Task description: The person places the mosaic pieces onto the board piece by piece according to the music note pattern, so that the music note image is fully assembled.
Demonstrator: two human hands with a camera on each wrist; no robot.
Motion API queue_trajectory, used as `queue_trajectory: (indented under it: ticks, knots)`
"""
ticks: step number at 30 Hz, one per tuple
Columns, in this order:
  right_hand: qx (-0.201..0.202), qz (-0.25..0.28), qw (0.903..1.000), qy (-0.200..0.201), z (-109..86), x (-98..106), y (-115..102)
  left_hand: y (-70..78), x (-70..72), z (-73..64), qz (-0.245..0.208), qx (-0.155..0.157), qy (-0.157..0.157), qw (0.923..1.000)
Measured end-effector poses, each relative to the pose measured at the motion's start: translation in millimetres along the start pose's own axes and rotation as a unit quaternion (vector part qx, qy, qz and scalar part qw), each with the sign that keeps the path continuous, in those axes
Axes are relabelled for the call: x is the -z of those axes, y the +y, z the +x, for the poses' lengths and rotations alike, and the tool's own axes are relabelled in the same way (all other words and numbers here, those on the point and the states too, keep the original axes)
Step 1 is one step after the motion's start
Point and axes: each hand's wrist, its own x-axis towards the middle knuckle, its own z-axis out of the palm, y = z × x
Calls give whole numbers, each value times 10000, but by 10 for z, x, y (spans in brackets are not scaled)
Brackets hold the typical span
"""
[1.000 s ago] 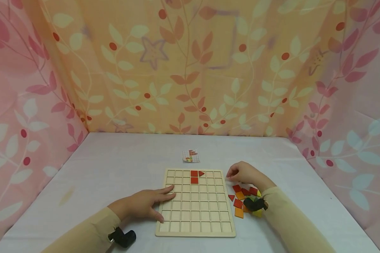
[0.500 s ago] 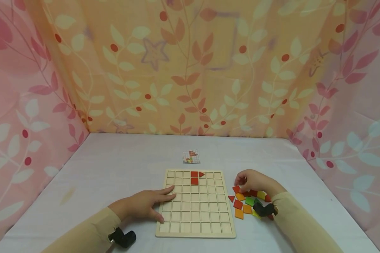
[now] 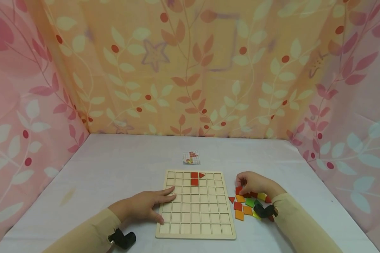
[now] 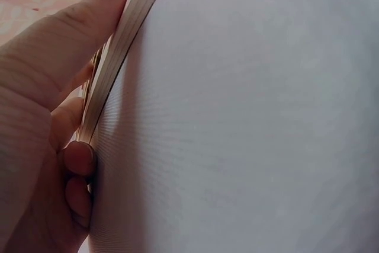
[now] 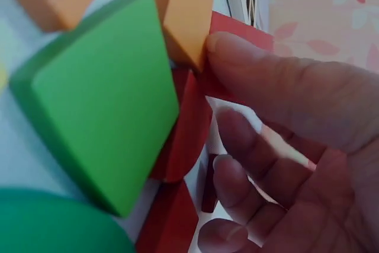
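A wooden grid board (image 3: pixel 194 225) lies on the table, with two red square tiles (image 3: pixel 194 182) and a red triangle tile (image 3: pixel 201 175) in its upper cells. My left hand (image 3: pixel 142 204) rests at the board's left edge, two fingers stretched over it. In the left wrist view its thumb (image 4: pixel 71 39) lies along the wooden edge. Right of the board, my right hand (image 3: pixel 256 182) is at the loose tiles. It pinches a red square tile (image 5: pixel 243 31) between thumb and fingers; the index finger is mostly hidden in the right wrist view.
Loose tiles lie right of the board: orange squares (image 3: pixel 239 215), a red square (image 3: pixel 238 206), a red triangle (image 3: pixel 232 199) and a green tile (image 5: pixel 106 93). A small printed pattern card (image 3: pixel 191 157) lies behind the board. Patterned cloth (image 3: pixel 190 70) walls surround the table.
My right hand has moved from beside the board's upper right corner, right and down to the tiles, and taken hold of a red square. The left hand stays on the board.
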Motion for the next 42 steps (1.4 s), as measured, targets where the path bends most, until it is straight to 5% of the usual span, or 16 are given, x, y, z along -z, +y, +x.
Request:
queue_trajectory:
  ticks: [9,18,25,32,42]
  knots:
    - [38,-42,10000,-31,13,58,-29,-27,-13,8,72,-73,59,9999]
    - [45,53,9999,110,135,62,-307,-34,-11,7,30,68,23,10000]
    - [533,-270,9975,388,299,-58,-489,-39,-17,8,45,44,29,10000]
    - [921,137,9941,550,456,-227,-668,-44,-25,5,51,5,37,10000]
    - [780,291,9948,579,587,-386,-825,-43,-24,12,77,-25,51,10000]
